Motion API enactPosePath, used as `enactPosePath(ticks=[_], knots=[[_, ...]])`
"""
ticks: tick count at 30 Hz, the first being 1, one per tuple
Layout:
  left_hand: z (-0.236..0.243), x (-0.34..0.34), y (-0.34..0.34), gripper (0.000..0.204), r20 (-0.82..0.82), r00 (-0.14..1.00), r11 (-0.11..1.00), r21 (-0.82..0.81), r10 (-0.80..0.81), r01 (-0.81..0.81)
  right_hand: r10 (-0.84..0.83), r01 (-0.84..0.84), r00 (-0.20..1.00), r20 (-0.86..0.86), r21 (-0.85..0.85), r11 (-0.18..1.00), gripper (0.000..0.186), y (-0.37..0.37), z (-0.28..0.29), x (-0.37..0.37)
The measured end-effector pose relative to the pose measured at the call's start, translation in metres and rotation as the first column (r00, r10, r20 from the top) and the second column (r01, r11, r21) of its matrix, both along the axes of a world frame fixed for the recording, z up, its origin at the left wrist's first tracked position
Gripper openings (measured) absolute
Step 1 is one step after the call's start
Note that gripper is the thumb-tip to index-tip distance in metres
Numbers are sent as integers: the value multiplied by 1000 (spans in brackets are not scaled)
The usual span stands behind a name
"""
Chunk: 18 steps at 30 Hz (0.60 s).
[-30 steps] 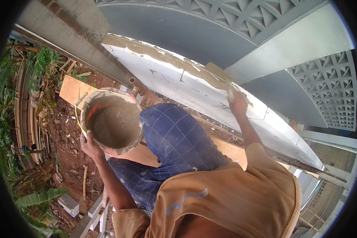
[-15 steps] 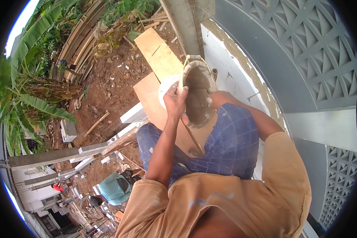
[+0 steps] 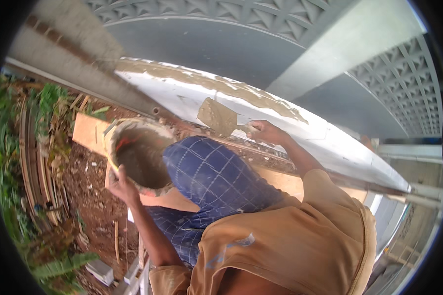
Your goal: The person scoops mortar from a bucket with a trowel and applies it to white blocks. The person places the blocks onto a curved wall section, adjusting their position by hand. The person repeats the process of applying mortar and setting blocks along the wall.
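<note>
A bucket (image 3: 133, 124) with a mortar-crusted rim stands tilted on a board to my left, wet grey mortar (image 3: 142, 158) inside. My left hand (image 3: 121, 185) is closed at its near left rim, where the yellowish handle runs. My right hand (image 3: 268, 132) grips the handle of a trowel, whose blade (image 3: 217, 117) carries a flat load of mortar. That blade is raised beside the low white block wall (image 3: 177, 98), past my knee. Along the wall's top lies a rough band of mortar (image 3: 206, 82).
Plywood boards (image 3: 91, 133) lie under the bucket and under me, above reddish soil (image 3: 91, 196). A grey wall with patterned vent blocks (image 3: 261, 22) rises behind the white wall. A concrete post (image 3: 69, 44) stands at the upper left; stacked timber (image 3: 32, 152) lies among plants.
My right hand has come away from the bucket and now holds the loaded trowel out by the wall. My view has turned right; my left hand remains at the bucket.
</note>
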State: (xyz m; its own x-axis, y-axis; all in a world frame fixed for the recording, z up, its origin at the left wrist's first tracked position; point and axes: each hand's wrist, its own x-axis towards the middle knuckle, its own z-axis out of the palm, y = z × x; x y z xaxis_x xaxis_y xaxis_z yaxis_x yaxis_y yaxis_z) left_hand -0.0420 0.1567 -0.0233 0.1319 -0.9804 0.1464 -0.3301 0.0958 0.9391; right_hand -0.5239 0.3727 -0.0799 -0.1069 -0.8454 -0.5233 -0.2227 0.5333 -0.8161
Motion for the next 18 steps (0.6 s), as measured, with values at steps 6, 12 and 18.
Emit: enactPosePath(ticks=[6,12,18], knots=[[28,-18,4,27,85,995,995,82,-57,50,-488,500,830,-269,-27,866,44,197,14,-101],[21,5,-11,32,114,993,995,98,-41,30,-189,566,467,-864,128,814,40,289,9,-130],[17,25,-15,35,53,999,988,157,-11,2,-194,619,348,-917,70,782,46,320,4,-120]])
